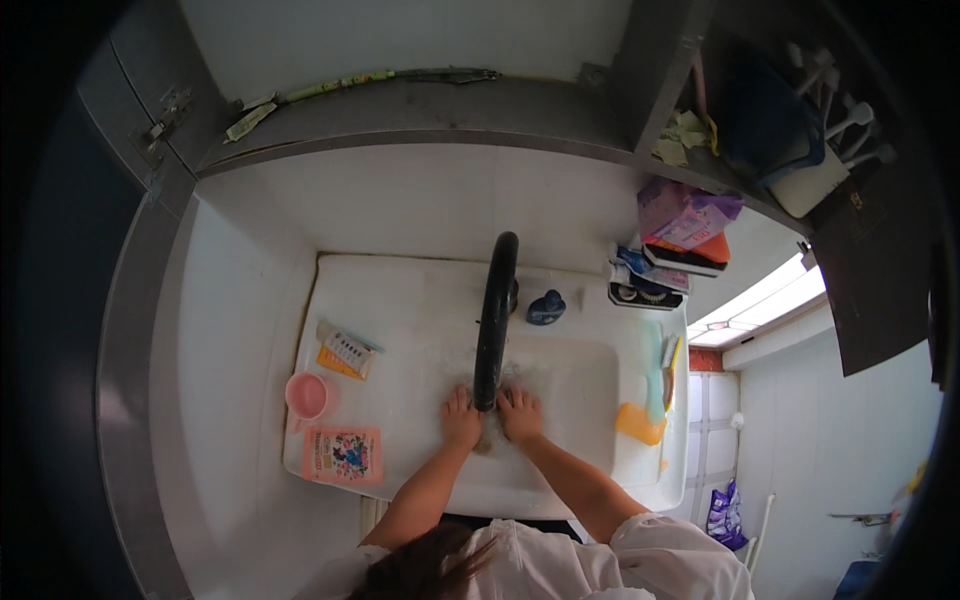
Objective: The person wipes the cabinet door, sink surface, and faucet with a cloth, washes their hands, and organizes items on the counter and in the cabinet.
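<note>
My left hand [461,420] is just left of the tap [494,320], my right hand [520,415] just right of it; they're apart, fingers outstretched. The tap arches over the sink [580,385], its end seen between my hands.

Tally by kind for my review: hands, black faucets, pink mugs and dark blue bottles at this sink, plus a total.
Left hand and right hand: 2
Black faucet: 1
Pink mug: 1
Dark blue bottle: 1
Total: 5

Pale walls [225,330], grey open cabinet [540,105], 1 bright window [775,308].
</note>
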A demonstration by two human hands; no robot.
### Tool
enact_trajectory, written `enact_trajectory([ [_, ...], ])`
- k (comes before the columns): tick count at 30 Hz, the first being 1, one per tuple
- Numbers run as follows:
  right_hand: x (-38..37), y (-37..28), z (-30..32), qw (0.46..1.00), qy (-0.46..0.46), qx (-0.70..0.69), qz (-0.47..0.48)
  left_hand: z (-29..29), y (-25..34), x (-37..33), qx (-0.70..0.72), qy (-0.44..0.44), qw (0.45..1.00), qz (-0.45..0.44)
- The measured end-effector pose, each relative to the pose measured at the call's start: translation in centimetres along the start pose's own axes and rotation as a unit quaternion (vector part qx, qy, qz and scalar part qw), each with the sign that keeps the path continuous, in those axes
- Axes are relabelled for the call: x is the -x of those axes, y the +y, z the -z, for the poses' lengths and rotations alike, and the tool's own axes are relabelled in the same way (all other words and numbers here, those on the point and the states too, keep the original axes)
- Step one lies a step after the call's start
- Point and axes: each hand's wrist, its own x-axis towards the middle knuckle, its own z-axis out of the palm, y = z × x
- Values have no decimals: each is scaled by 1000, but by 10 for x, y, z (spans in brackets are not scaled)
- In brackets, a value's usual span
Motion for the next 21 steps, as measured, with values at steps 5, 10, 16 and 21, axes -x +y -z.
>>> enact_trajectory([
  [5,-19,-1,1,996,18,74,38,-26,-17,-14,25,-18,997,68],
  [10,-31,43,1,993,-2,-119,-2,25,-18,-29,193,-94,977,-3],
  [16,-35,42,31,926,-150,-264,-225,-2,-57,-19,551,-270,758,222],
  [21,-30,57,27,749,-47,-577,-322,40,-20,-16,760,-163,481,406],
])
